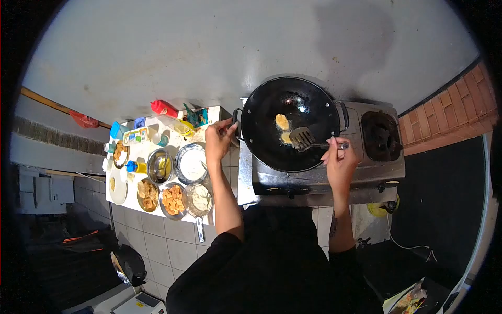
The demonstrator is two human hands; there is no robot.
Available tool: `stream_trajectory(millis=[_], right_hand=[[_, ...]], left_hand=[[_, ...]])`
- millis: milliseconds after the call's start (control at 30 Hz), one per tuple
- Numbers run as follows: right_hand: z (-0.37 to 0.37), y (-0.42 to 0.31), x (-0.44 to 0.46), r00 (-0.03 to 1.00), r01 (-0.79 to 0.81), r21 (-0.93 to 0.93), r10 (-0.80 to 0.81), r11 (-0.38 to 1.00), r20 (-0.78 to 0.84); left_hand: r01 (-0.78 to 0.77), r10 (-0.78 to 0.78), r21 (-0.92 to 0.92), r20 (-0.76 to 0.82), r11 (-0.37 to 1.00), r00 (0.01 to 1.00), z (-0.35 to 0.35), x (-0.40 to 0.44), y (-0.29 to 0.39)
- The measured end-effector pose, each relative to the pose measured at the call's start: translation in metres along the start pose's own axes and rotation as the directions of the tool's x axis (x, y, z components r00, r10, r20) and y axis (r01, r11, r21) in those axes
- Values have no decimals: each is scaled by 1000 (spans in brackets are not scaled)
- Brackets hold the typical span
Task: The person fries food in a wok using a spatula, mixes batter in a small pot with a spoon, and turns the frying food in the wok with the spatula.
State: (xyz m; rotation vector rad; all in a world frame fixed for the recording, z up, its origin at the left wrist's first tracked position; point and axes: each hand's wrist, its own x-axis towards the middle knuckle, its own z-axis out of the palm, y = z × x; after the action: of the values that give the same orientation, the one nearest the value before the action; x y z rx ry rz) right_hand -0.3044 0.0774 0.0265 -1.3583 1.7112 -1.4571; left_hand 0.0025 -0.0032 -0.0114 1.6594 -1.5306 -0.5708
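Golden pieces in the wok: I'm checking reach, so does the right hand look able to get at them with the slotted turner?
Probably yes: the right hand holds the slotted turner, its head close by the golden pieces, and nothing visible blocks the way.

**A kitchen, with cooking under way**

A metal gas stove (334,184) carries a black wok (261,118) with pieces frying in it. Beside it, a white bench (142,150) is crowded with food bowls, a saucepan (200,230) and a red squeeze bottle (163,108), above a tiled floor (181,251).
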Motion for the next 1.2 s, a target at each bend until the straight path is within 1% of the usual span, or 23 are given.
stream_trajectory(millis=[33, 133, 167, 233, 267, 300, 367, 500, 567, 633, 700, 767, 800, 867, 1000, 1033, 1167, 1200], right_hand=[[3, 3, -2, 1000, -1, -2, 1, 1000, -2], [17, 8, -11, 999, 1, 71, -3, 997, 34], [16, 8, -12, 999, 2, 72, -5, 997, 35], [14, 9, -12, 996, 64, 6, -65, 998, 55], [14, 8, -12, 998, 53, -12, -53, 999, 46], [16, 7, -11, 998, 51, -10, -50, 999, 46], [20, 6, -8, 996, 84, 0, -84, 996, 22], [22, 12, -9, 997, 69, -8, -68, 998, 36], [14, 13, -13, 998, 34, -8, -34, 999, 50], [16, 19, -8, 998, 48, 2, -48, 999, 38], [21, 21, -7, 999, 46, 91, -49, 995, 21], [18, 17, -9, 996, 72, 70, -75, 995, 37], [17, 15, -10, 993, 97, 48, -100, 994, 59], [13, 16, -6, 995, 90, 38, -92, 995, 48], [8, 11, -5, 998, 59, 18, -60, 998, 13], [6, 9, -5, 999, 38, 19, -38, 999, 7], [-7, 2, -1, 999, 42, 36, -43, 998, 11], [-8, 1, 2, 999, 46, 48, -46, 998, -13]], left_hand=[[-10, 10, -1, -1, 1000, 1000, 0, 1, 0], [-24, 24, 0, -6, 1000, 1000, 2, 1, -4], [-30, 30, 4, -15, 1000, 999, 2, 1, -5], [-16, 16, 4, -13, 1000, 1000, 1, 1, -1], [-4, 4, 3, -6, 1000, 1000, 0, 0, 1], [-4, 4, 6, -5, 1000, 1000, -1, 0, 3], [59, -60, 18, 42, 998, 997, -3, 1, 7], [70, -71, 18, 38, 997, 997, -3, 2, 5], [56, -57, 24, 48, 998, 997, -4, 0, 6], [63, -63, 2, 47, 998, 997, -3, 0, 6], [65, -64, -18, 49, 998, 997, -4, 0, 7], [38, -40, 36, 50, 999, 998, -5, 1, 9], [40, -41, 36, 48, 999, 998, -6, 1, 10], [72, -71, -15, 54, 997, 996, -7, 1, 11], [25, -26, -57, -16, 998, 1000, -3, 2, 0], [44, -45, -52, -23, 998, 999, -4, 1, 3], [109, -111, -56, -30, 992, 993, -12, -1, 11], [110, -112, -57, -30, 992, 993, -14, -1, 13]])
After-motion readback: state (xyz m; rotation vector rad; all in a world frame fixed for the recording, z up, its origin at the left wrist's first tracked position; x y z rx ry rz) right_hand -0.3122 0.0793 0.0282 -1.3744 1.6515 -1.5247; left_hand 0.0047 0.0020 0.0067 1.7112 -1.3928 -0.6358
